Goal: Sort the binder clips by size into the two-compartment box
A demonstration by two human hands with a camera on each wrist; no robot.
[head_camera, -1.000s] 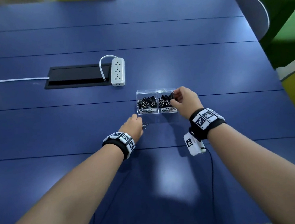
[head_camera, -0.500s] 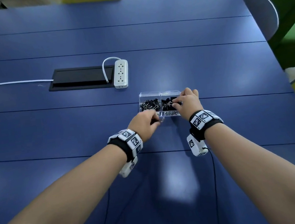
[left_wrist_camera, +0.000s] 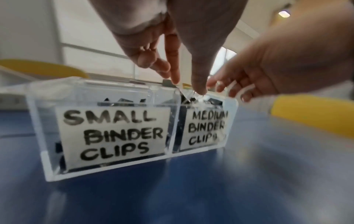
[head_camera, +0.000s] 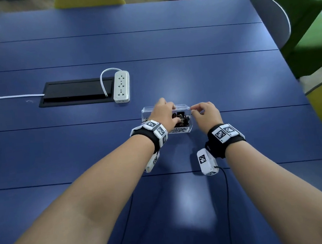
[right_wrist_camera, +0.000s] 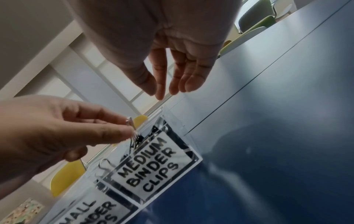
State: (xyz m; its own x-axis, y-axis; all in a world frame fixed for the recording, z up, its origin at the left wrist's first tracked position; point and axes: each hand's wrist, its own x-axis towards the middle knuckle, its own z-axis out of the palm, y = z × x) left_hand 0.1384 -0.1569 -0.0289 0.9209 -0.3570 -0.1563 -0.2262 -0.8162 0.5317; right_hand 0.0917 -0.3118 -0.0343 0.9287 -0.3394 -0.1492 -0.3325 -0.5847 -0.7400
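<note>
A clear two-compartment box (head_camera: 189, 127) stands mid-table, labelled "SMALL BINDER CLIPS" on the left (left_wrist_camera: 113, 133) and "MEDIUM BINDER CLIPS" on the right (right_wrist_camera: 151, 165). Both compartments hold several black clips. My left hand (head_camera: 172, 111) hovers over the medium compartment and pinches a black binder clip (right_wrist_camera: 136, 139) by its wire handles between thumb and forefinger (left_wrist_camera: 188, 88). The clip hangs just above the rim. My right hand (head_camera: 195, 111) sits beside the box's right end, fingers (right_wrist_camera: 168, 86) relaxed and holding nothing. The small compartment is partly hidden by my left hand in the head view.
A white power strip (head_camera: 121, 86) lies beside a black cable hatch (head_camera: 76, 92) at the back left, with a white cord (head_camera: 6, 97) running off left. Green chairs (head_camera: 304, 15) and a grey chair back (head_camera: 272, 18) stand at the table's right edge.
My left hand took a clip off the table in front of the box and carried it up over the medium compartment. My right hand drew back from that compartment to the box's right.
</note>
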